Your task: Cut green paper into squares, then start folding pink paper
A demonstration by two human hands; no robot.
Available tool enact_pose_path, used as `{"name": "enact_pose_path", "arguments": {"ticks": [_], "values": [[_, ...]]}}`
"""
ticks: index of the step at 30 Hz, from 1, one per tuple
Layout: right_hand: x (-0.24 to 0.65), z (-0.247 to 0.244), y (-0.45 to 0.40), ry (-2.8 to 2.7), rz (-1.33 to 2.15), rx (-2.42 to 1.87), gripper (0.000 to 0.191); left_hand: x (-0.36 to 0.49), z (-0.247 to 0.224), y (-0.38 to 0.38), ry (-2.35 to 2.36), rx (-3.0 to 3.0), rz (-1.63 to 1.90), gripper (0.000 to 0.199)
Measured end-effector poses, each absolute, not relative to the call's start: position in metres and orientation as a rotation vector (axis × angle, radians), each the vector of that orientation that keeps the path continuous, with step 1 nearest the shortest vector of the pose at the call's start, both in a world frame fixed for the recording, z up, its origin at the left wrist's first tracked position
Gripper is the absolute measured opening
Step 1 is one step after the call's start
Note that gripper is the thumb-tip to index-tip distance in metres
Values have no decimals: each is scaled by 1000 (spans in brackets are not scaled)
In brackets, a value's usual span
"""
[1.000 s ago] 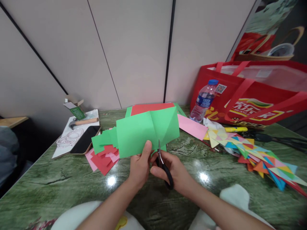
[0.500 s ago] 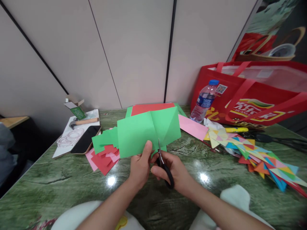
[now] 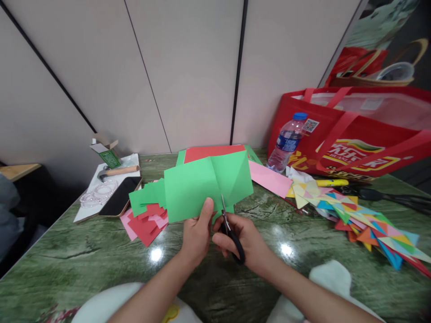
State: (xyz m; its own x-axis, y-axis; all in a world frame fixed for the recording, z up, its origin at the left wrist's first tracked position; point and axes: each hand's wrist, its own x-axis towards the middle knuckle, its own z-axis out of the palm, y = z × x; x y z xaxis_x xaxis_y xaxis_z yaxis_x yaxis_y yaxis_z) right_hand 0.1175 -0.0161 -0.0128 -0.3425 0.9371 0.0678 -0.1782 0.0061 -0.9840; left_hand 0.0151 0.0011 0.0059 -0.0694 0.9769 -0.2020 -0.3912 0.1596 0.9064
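A creased sheet of green paper (image 3: 188, 190) is pinched at its lower edge by my left hand (image 3: 198, 233), the thumb lying on top. My right hand (image 3: 242, 240) grips black-handled scissors (image 3: 232, 237), fingers in the loops. The scissor blades point away from me and sit in the paper's lower edge, close to its fold. To the left lie green paper pieces (image 3: 146, 197) and red paper pieces (image 3: 148, 226), with pink ones among them. Behind the held sheet, a stack of red paper (image 3: 213, 151) and green paper rests against the wall.
On the left are a phone (image 3: 119, 197), a hammer (image 3: 121, 170), a bead string (image 3: 99, 194) and a small open box (image 3: 109, 154). On the right stand a water bottle (image 3: 286, 143) and a red bag (image 3: 357, 134), near pink paper (image 3: 271, 178) and folded colourful paper pieces (image 3: 367, 220).
The green sheet and the scissors have shifted very slightly. Both hands keep their hold, and the objects around them stay where they were.
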Motion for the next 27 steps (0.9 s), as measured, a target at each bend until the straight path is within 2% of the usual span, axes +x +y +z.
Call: {"name": "enact_pose_path", "arguments": {"ticks": [11, 17, 27], "values": [[119, -14, -16, -1336, 1502, -910, 32, 16, 2, 3, 981, 732, 1359, 35], [118, -16, -15, -1292, 1578, -883, 33, 15, 3, 2, 1058, 755, 1358, 40], [118, -4, -14, -1311, 1469, -902, 41, 16, -9, 5, 970, 853, 1376, 26]]}}
